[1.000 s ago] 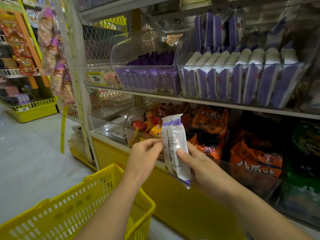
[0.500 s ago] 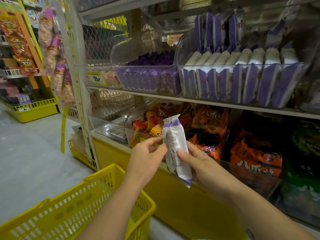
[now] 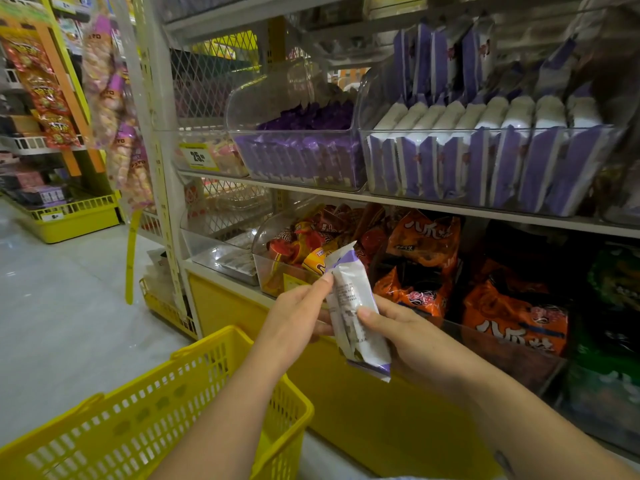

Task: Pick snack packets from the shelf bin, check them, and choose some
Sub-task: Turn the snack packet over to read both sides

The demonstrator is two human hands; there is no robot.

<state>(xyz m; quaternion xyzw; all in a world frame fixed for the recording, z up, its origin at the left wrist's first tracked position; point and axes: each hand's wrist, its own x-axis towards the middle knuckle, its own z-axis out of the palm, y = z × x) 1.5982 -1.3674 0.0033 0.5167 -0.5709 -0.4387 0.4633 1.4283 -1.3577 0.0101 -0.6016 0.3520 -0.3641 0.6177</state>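
White-and-purple packet (image 3: 353,306) is held up in both hands in front of the lower shelf, clear of any bin. It stands nearly on end, its top leaning a little left, with the printed back facing the camera. The left hand (image 3: 294,323) pinches its upper left edge with the fingertips. The right hand (image 3: 412,334) grasps it lower down, thumb across the print and fingers curled behind. Just behind the packet a clear bin (image 3: 263,271) holds red and orange sweets, and beside that lie orange bags (image 3: 422,244). On the shelf (image 3: 450,206) above, a large clear bin (image 3: 370,98) carries rows of the same white-and-purple packets, standing on edge. To its left another clear bin (image 3: 249,109) holds smaller purple packs, with a yellow price tag (image 3: 199,155) beside it. Below the left forearm sits a yellow basket (image 3: 173,403); what it holds cannot be seen. Pale floor (image 3: 52,306) runs off to the left.
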